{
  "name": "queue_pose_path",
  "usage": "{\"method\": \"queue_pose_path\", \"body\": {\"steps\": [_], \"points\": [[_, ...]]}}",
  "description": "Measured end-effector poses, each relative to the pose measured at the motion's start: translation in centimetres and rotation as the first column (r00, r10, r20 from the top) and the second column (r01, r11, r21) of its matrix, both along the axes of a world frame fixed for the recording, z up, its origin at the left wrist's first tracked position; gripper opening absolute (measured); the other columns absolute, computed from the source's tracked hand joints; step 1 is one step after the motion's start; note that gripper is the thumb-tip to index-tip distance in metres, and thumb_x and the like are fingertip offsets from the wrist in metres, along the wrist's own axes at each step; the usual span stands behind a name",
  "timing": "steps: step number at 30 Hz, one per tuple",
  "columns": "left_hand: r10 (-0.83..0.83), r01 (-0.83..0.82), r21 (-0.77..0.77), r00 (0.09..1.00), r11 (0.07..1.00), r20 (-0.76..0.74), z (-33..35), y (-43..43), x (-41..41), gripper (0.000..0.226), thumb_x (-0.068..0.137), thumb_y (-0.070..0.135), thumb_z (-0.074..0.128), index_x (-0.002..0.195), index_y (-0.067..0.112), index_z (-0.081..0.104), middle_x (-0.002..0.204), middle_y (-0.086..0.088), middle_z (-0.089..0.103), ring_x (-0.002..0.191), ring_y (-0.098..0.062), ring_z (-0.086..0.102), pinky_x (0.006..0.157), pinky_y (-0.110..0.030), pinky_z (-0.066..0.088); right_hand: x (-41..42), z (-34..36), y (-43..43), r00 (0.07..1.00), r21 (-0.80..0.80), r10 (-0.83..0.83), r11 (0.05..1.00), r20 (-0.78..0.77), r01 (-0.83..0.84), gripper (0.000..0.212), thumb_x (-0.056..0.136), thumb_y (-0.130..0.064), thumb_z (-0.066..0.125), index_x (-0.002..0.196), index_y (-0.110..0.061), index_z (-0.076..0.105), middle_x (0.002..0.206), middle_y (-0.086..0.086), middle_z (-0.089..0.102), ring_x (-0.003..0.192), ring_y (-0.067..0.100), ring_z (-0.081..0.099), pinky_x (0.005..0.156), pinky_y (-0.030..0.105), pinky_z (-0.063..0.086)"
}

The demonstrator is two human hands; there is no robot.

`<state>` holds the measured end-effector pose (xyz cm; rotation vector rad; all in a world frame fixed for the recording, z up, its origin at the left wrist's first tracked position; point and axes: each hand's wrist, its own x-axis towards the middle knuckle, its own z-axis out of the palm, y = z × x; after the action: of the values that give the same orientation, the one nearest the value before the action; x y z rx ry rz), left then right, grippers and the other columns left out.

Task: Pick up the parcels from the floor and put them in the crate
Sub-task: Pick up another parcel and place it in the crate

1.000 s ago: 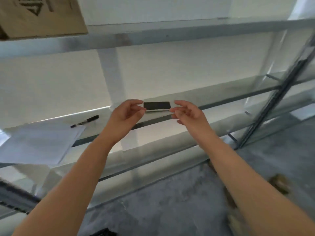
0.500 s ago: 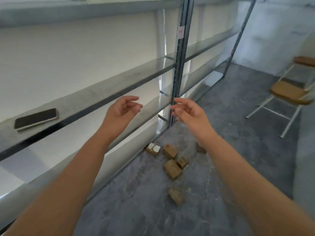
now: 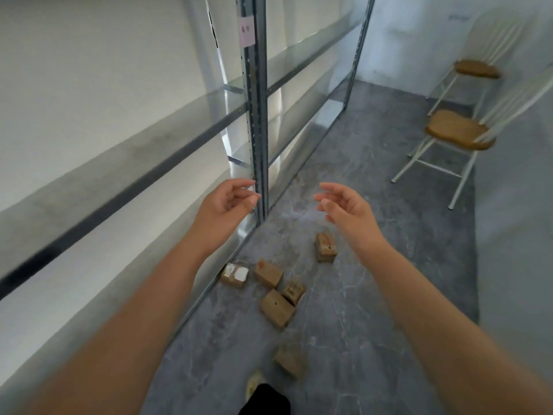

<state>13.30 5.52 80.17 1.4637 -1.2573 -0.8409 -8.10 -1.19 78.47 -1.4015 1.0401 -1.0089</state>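
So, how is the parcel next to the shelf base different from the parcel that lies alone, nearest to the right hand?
The parcel by the shelf base carries white labels on top; the lone parcel shows plain brown card with only small marks. The first lies against the shelving's foot; the second lies out on the open floor, apart from the others. Both are small brown cardboard boxes, untouched.

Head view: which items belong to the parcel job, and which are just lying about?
Job: six cardboard parcels on the floor; left hand and right hand, both empty. No crate visible.
Not job: metal shelving, two chairs.
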Motion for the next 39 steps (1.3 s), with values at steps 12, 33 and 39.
{"method": "queue_pose_path", "body": {"steps": [12,33,39], "points": [[0.053,-0.046,0.139,0.998,0.989,-0.041,-8.7,-14.7,4.7,0.019,0.092,0.014,0.059,0.108,0.024,0.060,0.103,0.002,0.070,0.096,-0.009,0.064,0.075,-0.004,0.046,5.1,-9.3,-15.2,0.987,0.089,0.059,0.995,-0.146,-0.046,0.025,0.092,-0.007,0.054,0.104,-0.030,0.055,0.095,-0.009,0.062,0.086,0.001,0.057,0.070,0.009,0.048],[-0.153,0.149,0.535,0.988,0.832,-0.037,-72.4,-22.6,-2.2,0.032,0.094,0.021,0.054,0.126,0.019,0.052,0.124,-0.003,0.055,0.110,-0.011,0.054,0.083,-0.013,0.044,-2.4,-74.4,-18.9,0.927,0.511,0.120,0.855,-0.355,0.085,0.044,0.092,-0.014,0.054,0.135,-0.014,0.044,0.139,0.004,0.045,0.126,0.018,0.043,0.094,0.026,0.037],[-0.298,0.180,0.699,0.953,0.692,0.049,-78.3,-22.2,-6.4,0.078,0.083,0.038,0.068,0.146,0.018,0.027,0.151,-0.006,0.031,0.137,-0.020,0.033,0.105,-0.028,0.031,-3.2,-79.1,-16.4,0.976,0.842,0.046,0.516,-0.213,0.160,0.063,0.095,-0.015,0.045,0.148,-0.027,0.015,0.139,0.009,0.043,0.112,0.023,0.048,0.097,0.039,0.040]]}}
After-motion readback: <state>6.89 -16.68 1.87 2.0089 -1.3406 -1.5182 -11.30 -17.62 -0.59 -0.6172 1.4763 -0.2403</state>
